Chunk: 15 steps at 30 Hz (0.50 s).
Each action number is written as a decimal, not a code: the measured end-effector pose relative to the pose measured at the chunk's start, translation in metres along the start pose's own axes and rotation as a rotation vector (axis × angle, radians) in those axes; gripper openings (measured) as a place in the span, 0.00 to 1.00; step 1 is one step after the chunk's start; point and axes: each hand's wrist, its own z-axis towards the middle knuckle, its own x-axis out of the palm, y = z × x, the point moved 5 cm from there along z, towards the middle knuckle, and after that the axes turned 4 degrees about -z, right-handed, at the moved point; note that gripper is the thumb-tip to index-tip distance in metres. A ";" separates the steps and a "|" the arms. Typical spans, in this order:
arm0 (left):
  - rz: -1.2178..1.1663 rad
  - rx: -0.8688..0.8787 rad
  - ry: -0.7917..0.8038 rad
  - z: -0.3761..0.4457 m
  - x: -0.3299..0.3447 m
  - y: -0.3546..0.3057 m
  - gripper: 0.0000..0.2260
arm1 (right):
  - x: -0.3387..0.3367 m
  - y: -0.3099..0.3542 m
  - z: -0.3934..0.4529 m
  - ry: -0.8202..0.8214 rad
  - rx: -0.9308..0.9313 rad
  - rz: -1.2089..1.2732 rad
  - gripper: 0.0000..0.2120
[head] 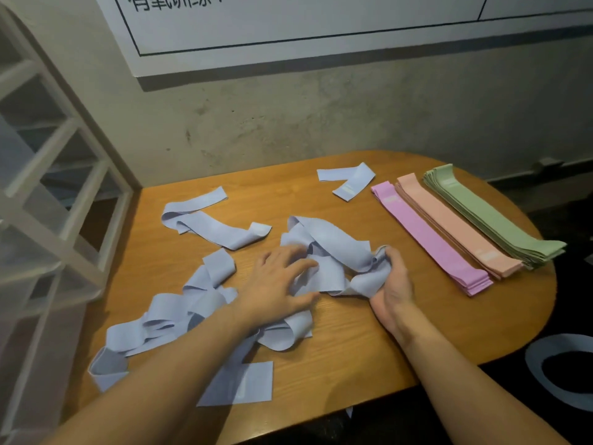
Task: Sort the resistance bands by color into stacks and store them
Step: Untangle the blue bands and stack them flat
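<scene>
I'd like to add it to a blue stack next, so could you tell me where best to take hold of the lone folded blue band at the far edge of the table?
Judging by its pose, pinch the folded blue band at its bend, the right-hand corner, coming from above. Both limbs meet there, so one grip lifts the whole band. It lies flat on the table, apart from the pink stack.

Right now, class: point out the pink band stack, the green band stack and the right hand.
pink band stack (pixel 430 239): head view, middle of the top band.
green band stack (pixel 491 213): head view, middle of the top band.
right hand (pixel 393 281): head view, back of the hand.
</scene>
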 end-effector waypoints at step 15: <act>-0.199 0.094 -0.024 0.029 -0.006 0.011 0.19 | -0.039 0.039 -0.012 0.036 -0.294 -0.606 0.09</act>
